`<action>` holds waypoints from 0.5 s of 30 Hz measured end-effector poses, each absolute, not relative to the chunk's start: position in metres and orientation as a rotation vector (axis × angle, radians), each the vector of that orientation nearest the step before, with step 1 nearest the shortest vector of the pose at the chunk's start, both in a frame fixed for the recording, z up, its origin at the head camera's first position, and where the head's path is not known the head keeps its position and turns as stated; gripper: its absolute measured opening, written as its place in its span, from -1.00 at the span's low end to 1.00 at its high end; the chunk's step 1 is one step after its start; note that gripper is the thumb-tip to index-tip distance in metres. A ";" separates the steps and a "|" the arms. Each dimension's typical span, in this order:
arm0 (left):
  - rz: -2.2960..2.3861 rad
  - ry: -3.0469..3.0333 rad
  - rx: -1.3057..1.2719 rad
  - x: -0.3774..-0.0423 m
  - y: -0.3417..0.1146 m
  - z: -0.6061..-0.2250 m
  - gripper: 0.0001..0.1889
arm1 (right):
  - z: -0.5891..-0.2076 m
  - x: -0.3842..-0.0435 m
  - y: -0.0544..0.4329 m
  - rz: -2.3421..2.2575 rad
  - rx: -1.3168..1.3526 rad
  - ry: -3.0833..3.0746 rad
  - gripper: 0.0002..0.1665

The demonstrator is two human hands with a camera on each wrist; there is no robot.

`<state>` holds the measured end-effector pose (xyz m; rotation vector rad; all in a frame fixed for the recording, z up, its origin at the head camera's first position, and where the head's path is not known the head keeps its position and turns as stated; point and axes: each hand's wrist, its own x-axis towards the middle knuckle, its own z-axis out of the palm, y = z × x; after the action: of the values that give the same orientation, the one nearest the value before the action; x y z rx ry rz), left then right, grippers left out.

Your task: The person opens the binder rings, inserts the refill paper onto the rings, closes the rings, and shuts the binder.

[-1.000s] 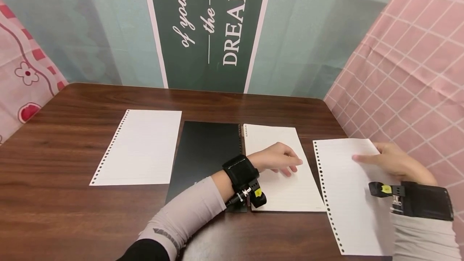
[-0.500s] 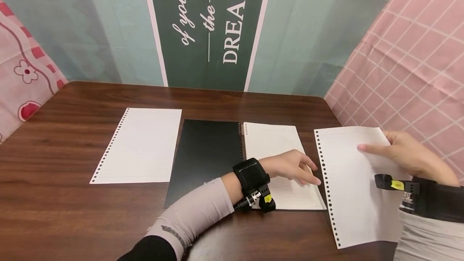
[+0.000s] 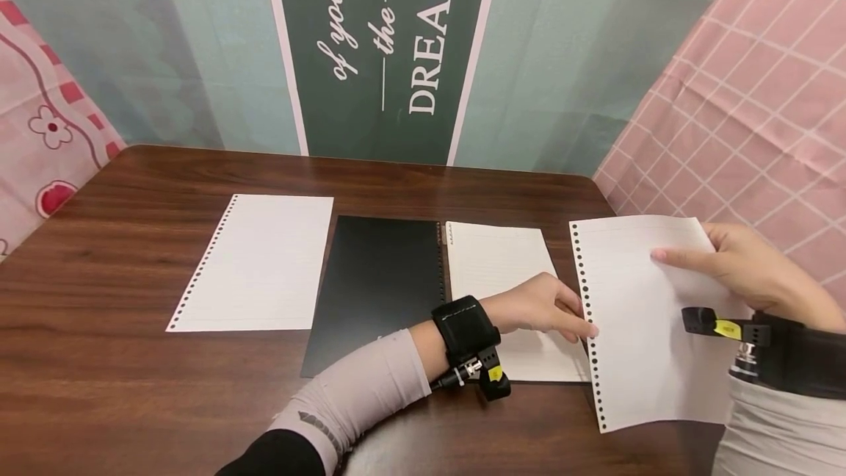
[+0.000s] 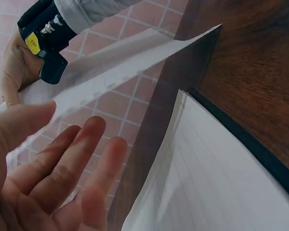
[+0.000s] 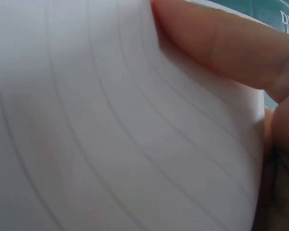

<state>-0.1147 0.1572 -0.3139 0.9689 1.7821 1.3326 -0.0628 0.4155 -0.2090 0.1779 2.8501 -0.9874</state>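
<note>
Left hand [image 3: 538, 305] has moved right to the hole-punched edge of the white ruled paper sheet [image 3: 651, 344], held raised beside the open black-covered notebook [image 3: 383, 270] by the right hand's [image 3: 763, 270] pinch. Left digits stand apart; one-sided support could crease the sheet. Right fingertips are hidden behind it; left contact is unclear.

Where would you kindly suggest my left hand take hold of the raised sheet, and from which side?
Probably midway along the punched edge of the raised sheet, coming from the left: that long, thin edge faces the left hand, while the right hand holds the upper right part.
</note>
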 end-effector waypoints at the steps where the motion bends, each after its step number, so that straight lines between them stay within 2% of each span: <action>1: 1.340 1.795 0.971 -0.114 0.157 -0.314 -0.88 | -0.209 -0.063 0.415 -0.989 0.181 2.848 -0.78; 6: 1.352 1.874 0.963 -0.113 0.154 -0.313 -0.85 | -0.211 -0.064 0.414 -0.988 0.191 2.826 -0.92; 8: 1.351 1.898 0.954 -0.113 0.153 -0.314 -0.85 | -0.213 -0.064 0.415 -1.033 0.199 2.810 -0.90; 13: 1.335 1.950 0.976 -0.116 0.149 -0.316 -0.83 | -0.223 -0.066 0.426 -1.161 0.116 2.804 -0.71; 15: 1.318 1.971 0.990 -0.117 0.145 -0.316 -0.82 | -0.229 -0.067 0.432 -1.202 0.063 2.792 -0.54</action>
<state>-0.1173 0.1454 -0.3162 0.9902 1.9714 1.3177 -0.0675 0.4318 -0.2291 0.0635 2.7920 -1.2017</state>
